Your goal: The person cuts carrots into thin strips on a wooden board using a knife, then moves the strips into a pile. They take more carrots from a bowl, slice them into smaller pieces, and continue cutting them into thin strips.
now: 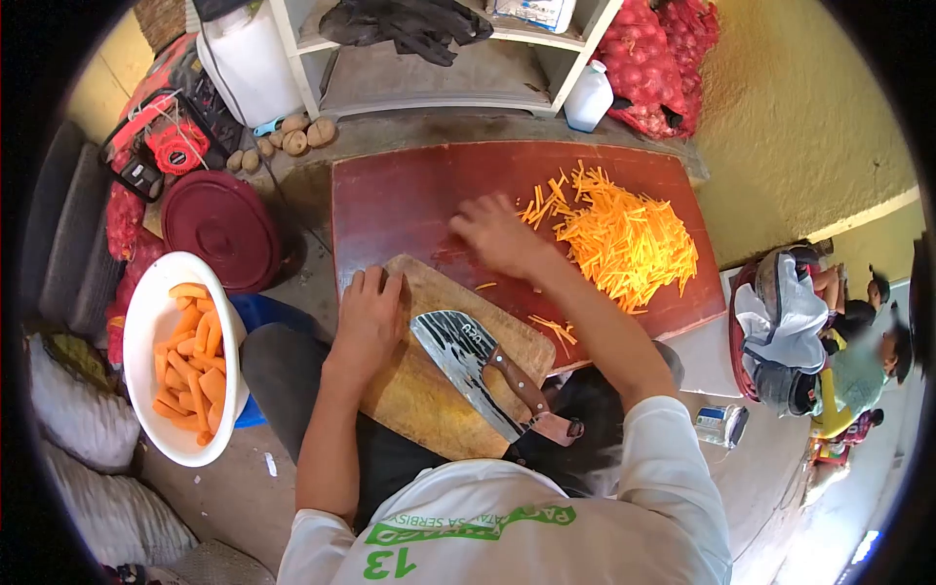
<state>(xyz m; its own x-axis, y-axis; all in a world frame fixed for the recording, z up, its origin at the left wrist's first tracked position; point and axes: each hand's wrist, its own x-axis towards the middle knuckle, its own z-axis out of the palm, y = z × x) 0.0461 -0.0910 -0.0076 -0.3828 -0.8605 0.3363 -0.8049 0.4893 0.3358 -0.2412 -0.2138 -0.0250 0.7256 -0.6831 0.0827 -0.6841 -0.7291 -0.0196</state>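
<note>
My left hand (370, 304) rests at the left edge of the wooden cutting board (409, 419), its fingers stretched forward and slightly apart. On the board lies a cleaver (466, 366) with a dark-patterned blade and brown handle, touched by neither hand. My right hand (495, 234) is over the red tabletop (390, 205) beyond the board, fingers spread and nothing visible in them. To its right is a heap of thin carrot strips (629, 239). A few loose strips lie near the board's right edge.
A white basin (141, 361) of peeled carrots stands at my left, near a maroon lidded bucket (219, 229). Potatoes (295, 136) and a shelf (429, 83) are behind the table. Red net bags of onions (648, 68) stand back right. People are at far right.
</note>
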